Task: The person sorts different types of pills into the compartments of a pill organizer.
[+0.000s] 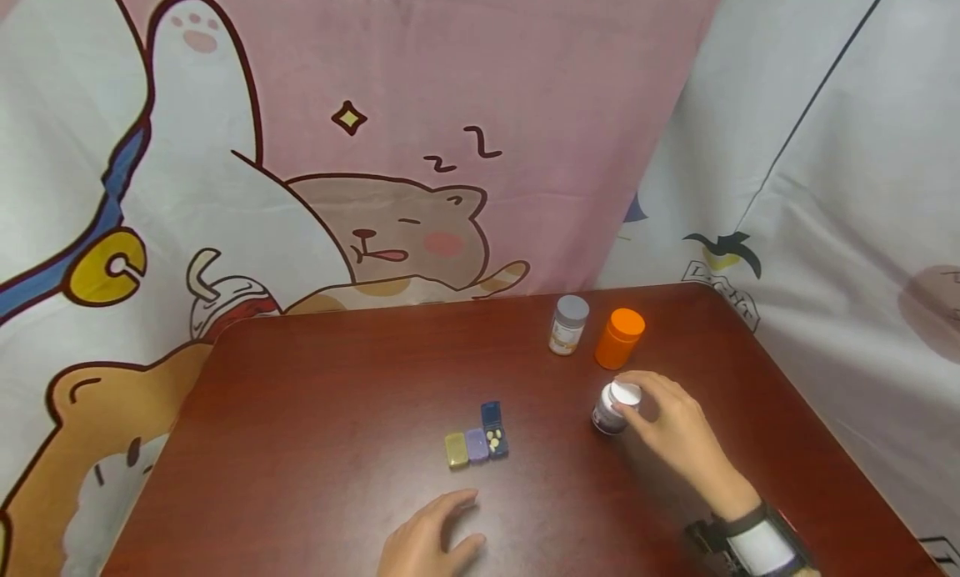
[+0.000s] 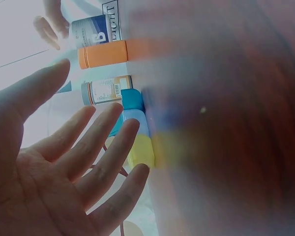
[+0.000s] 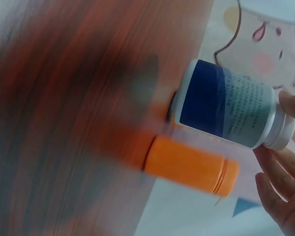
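Note:
My right hand point(image 1: 678, 431) holds a white pill bottle point(image 1: 609, 417) by its white cap, thumb on one side and fingers on the other. In the right wrist view the bottle's label point(image 3: 226, 105) is dark blue and pale with small print. My left hand point(image 1: 429, 539) is near the front edge of the view, fingers spread and relaxed, with nothing in it. Just beyond it lies a small pill box with a yellow compartment point(image 1: 457, 449), a purple compartment point(image 1: 477, 446) and a dark blue one whose lid point(image 1: 491, 413) stands up. Several pale pills point(image 1: 494, 440) lie in the blue compartment.
Behind the white bottle stand an orange bottle point(image 1: 619, 340) and a grey-capped bottle point(image 1: 567, 327), both upright near the back right of the dark red table point(image 1: 337, 393). A cartoon-printed cloth point(image 1: 585, 127) hangs along the table's far and side edges.

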`<action>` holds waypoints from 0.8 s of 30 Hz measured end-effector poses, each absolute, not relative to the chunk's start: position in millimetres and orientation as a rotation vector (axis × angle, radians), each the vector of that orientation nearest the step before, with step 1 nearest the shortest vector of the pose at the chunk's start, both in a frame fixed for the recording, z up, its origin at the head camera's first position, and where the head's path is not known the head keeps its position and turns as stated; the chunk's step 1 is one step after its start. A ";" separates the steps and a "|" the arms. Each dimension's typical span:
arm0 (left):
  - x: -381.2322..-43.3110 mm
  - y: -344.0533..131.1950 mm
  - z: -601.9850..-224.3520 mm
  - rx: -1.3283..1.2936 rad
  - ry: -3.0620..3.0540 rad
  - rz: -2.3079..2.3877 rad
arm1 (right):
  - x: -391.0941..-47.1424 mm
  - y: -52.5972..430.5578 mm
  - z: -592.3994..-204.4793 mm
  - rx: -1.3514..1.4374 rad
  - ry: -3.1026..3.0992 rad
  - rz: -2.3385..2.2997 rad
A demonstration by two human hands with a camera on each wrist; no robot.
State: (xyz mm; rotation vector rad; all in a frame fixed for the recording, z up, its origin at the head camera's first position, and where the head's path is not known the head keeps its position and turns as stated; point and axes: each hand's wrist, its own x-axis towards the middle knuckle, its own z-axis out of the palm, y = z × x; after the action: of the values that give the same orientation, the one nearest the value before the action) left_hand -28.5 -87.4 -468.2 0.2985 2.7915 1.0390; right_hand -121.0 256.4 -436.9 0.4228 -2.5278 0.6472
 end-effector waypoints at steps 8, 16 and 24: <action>-27.3 -90.0 -469.6 0.301 2.818 1.047 | -139.9 289.8 -444.1 0.296 -2.608 0.630; -26.8 -89.5 -470.3 0.295 2.810 1.059 | -156.5 311.8 -443.3 0.214 -2.627 0.650; -25.7 -89.6 -470.3 0.312 2.832 1.056 | -169.3 326.2 -444.1 0.136 -2.674 0.668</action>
State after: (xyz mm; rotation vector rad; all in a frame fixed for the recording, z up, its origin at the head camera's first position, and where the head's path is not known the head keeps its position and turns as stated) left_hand -25.7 -89.6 -470.3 0.3115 2.8318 1.0565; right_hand -169.3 326.2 -444.1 0.1360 -2.6745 0.6680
